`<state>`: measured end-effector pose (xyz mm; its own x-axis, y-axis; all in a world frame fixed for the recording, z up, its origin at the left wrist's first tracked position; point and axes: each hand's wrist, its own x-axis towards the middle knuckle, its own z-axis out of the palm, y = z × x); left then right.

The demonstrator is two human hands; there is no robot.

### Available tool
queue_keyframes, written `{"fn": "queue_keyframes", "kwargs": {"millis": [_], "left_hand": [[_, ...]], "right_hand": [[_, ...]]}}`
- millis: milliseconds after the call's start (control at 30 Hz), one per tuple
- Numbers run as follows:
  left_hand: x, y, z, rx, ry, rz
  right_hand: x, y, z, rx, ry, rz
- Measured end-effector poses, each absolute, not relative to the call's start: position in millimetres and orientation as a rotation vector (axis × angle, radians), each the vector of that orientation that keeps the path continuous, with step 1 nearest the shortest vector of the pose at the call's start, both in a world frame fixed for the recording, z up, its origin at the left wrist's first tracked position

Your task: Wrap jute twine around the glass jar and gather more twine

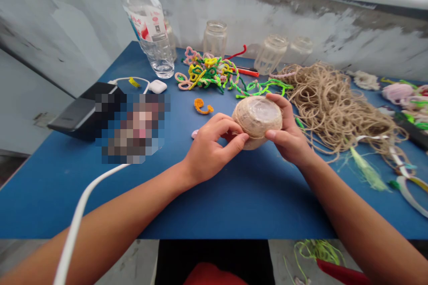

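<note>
A glass jar wrapped in tan twine is held between both hands above the blue table, its clear bottom turned toward me. My left hand pinches the jar's left side, thumb and fingers pressed on the twine. My right hand is wrapped round the jar's right side. A big loose heap of tan twine lies just right of the jar, with strands running toward my right hand.
A pile of coloured pipe cleaners lies behind the jar, with an orange one nearer. A plastic water bottle and three empty glass jars stand at the back by the wall. A dark phone, white earbud case and white cable are at left. Craft scraps sit at right.
</note>
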<state>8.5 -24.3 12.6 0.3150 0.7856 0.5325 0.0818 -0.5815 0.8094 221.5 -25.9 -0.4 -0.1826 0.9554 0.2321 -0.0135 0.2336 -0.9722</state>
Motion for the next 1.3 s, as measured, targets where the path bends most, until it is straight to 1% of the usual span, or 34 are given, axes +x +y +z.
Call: {"fn": "queue_keyframes", "kwargs": {"millis": [433, 700, 867, 1300], "left_hand": [[8.2, -23.8, 12.1, 1.928, 0.750, 1.349], [6.5, -19.4, 9.2, 2.027, 0.633, 1.500], [5.9, -16.7, 8.5, 2.010, 0.682, 1.503], [4.6, -16.7, 8.8, 2.080, 0.740, 1.476]], "right_hand": [[221.3, -26.4, -0.1, -0.955, -1.453, 1.157], [221.0, -26.5, 0.3, -0.958, -1.481, 1.149], [220.6, -26.6, 1.3, -1.003, -1.505, 1.117], [217.5, -26.6, 4.2, -0.997, -1.460, 1.158]]}}
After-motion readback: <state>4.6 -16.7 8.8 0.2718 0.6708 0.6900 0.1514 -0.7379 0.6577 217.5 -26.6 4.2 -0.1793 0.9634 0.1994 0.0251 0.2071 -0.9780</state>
